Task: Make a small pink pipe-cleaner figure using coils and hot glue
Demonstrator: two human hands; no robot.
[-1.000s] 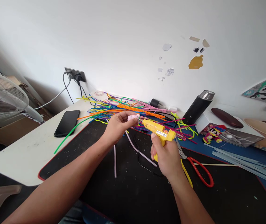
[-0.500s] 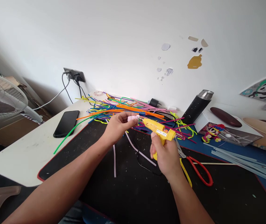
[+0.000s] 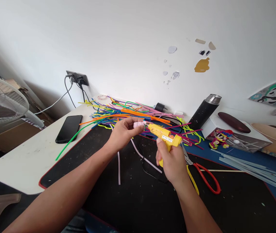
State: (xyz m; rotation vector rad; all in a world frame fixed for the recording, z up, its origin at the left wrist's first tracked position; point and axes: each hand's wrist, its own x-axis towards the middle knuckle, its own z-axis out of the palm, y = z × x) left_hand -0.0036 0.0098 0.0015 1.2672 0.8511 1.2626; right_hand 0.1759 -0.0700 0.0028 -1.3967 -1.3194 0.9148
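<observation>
My left hand (image 3: 123, 132) pinches a small pale-pink coil (image 3: 138, 124), which looks like wound pipe cleaner. In my right hand (image 3: 172, 161) is a yellow hot glue gun (image 3: 161, 132), gripped by its handle. Its nozzle points left and meets the right end of the coil; whether they touch I cannot tell. Two pale lilac pipe cleaners (image 3: 119, 168) lie on the black mat below my hands. Behind them spreads a pile of coloured pipe cleaners (image 3: 130, 112).
Scissors with red and yellow handles (image 3: 207, 178) lie right of my right hand. Farther right are glue sticks (image 3: 256, 171), a small figure (image 3: 221, 139) and a black flask (image 3: 204, 111). A phone (image 3: 69, 128) lies at left, near a fan (image 3: 4, 97). A thin black cord crosses the mat.
My left fingers and the pale-pink coil have shifted very slightly, the coil turning a little at the nozzle. The glue gun and my right hand stay almost in place.
</observation>
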